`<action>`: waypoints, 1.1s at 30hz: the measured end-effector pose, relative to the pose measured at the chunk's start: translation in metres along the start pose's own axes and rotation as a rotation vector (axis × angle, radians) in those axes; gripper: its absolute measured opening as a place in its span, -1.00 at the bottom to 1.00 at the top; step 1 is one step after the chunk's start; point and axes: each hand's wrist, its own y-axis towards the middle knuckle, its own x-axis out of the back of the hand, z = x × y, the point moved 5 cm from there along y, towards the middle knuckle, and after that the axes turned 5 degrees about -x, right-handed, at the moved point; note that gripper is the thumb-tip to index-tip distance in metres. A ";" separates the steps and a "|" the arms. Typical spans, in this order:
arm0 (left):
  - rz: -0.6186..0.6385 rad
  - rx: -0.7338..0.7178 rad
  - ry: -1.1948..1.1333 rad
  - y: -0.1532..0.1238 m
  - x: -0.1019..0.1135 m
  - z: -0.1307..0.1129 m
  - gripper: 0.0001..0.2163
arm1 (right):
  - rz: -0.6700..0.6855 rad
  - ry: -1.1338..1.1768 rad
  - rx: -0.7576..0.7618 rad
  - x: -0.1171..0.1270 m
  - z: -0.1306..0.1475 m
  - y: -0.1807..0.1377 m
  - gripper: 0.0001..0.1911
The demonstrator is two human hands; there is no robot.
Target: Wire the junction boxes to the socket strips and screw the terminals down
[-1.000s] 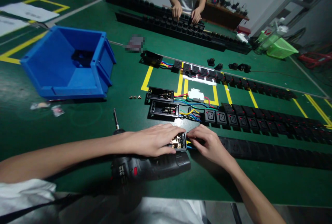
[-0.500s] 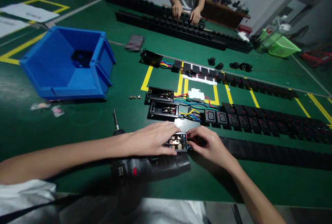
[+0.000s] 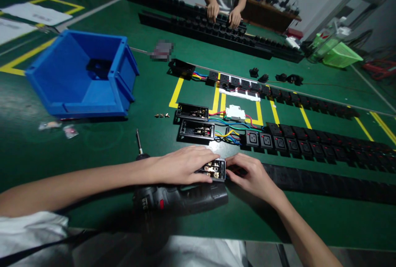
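A small black terminal box (image 3: pixel 220 170) with brass contacts lies near the table's front edge. My left hand (image 3: pixel 185 166) is closed over its left part, thumb along the near side and fingers along the far side. At the box's right end my right hand (image 3: pixel 252 174) has its fingers pinched; what they hold is mostly hidden, though dark wires show beside them. From there a long black strip (image 3: pixel 309 180) runs right. A black power screwdriver (image 3: pixel 185 201) lies just nearer than the box. Two similar open boxes (image 3: pixel 197 130) with brass contacts lie beyond it.
Coloured wires (image 3: pixel 227 134) lead to rows of black sockets (image 3: pixel 280 144). A white breaker (image 3: pixel 235 112), small brass screws (image 3: pixel 161 115) and a blue bin (image 3: pixel 83 77) lie beyond my hands. Across the table, a co-worker's hands (image 3: pixel 224 14) rest on black strips.
My right fingers have pressed closer to the box's end, covering the wires there. My left hand keeps its hold. At the far left, another person's hand has come into view.
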 end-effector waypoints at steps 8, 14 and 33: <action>0.019 -0.009 0.008 0.000 -0.001 -0.001 -0.51 | -0.023 0.001 -0.042 0.001 -0.003 -0.001 -0.82; 0.007 -0.014 0.021 0.000 -0.002 0.001 -0.51 | -0.016 -0.015 -0.004 0.003 0.002 0.001 -0.86; 0.115 0.040 0.232 -0.005 0.008 -0.007 -0.47 | -0.002 -0.095 0.120 0.007 -0.001 -0.003 -0.82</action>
